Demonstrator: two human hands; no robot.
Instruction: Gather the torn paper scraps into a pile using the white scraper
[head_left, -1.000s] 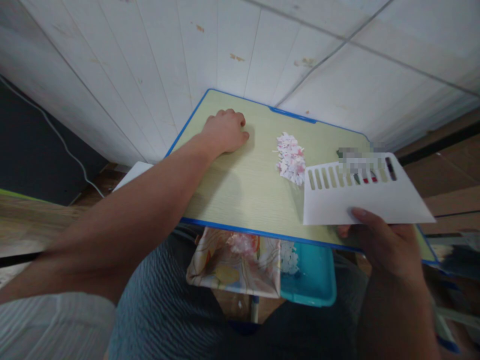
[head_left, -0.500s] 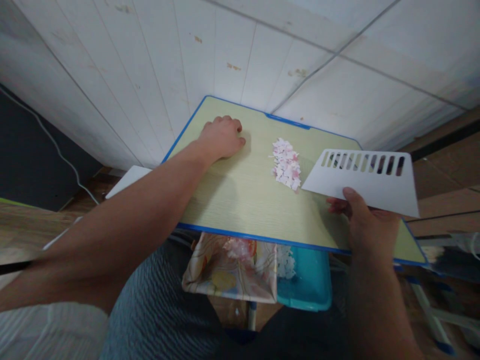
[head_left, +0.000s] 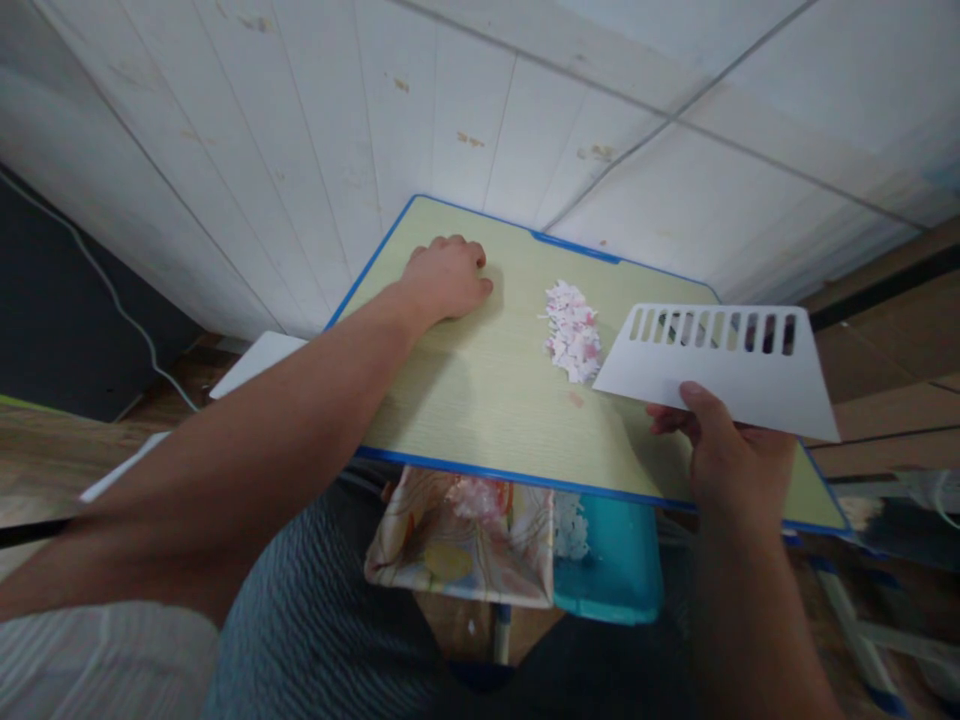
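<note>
My left hand (head_left: pixel 450 278) rests on the pale yellow tabletop (head_left: pixel 480 400), left of a small pile of white and pink scraps (head_left: pixel 572 332). Its fingers are loosely bent, the thumb stands apart from them, and nothing shows in it. In my right hand (head_left: pixel 727 435) is a thin white slotted panel (head_left: pixel 712 370), pinched at its lower edge with the thumb on top. A row of slots runs along the panel's far side. The panel's left corner is close beside the pile's lower right end. One loose pinkish scrap (head_left: pixel 575 398) lies below the pile.
Below the table's blue front edge sit a patterned fabric-lined bin (head_left: pixel 450 560) with pinkish material inside and a turquoise tray (head_left: pixel 619 560) with white bits. A white panelled wall (head_left: pixel 465 100) stands behind the table. A dark cabinet (head_left: pixel 60 310) is at left.
My right hand has shifted the slotted panel slightly left. The loose scrap below the pile now shows separately. My left hand stays in place.
</note>
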